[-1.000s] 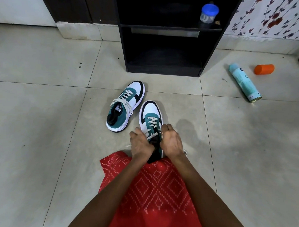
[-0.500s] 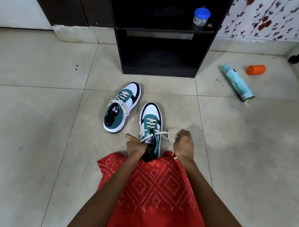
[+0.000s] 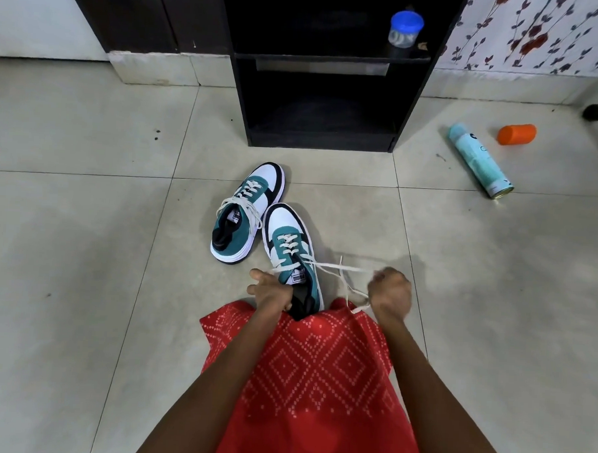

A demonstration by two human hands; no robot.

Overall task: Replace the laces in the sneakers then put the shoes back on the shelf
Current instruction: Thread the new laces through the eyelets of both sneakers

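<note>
Gripping lace: our right hand [image 3: 390,292], fingers curled round taut white lace [image 3: 340,266]
Left hand [image 3: 270,292]: fingers clasp near sneaker [image 3: 290,243] collar
Second sneaker [image 3: 246,213]: just beside

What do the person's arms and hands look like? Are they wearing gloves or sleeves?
No gloves, no sleeves: the left hand and right hand are bare, and both arms are bare to the picture's edge. No watch or bangle shows. The clothing under them is red with white dotted diamonds.
</note>
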